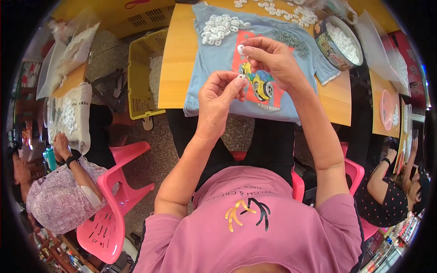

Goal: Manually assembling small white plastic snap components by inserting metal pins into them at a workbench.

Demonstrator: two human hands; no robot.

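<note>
Both of my hands are raised over a light blue T-shirt spread on the wooden table. Between the fingertips of my right hand is a small white oval piece with holes. My left hand pinches another small white piece, mostly covered by the thumb and fingers. A thin link seems to run between the two pieces, too fine to make out. Beyond my left hand lies a pile of white oval pieces. Past my right hand is a heap of small dark greenish metal parts.
A round tin full of white pieces stands at the table's right. More white pieces lie along the far edge. A yellow crate stands left of the table. People work at both sides, near pink chairs.
</note>
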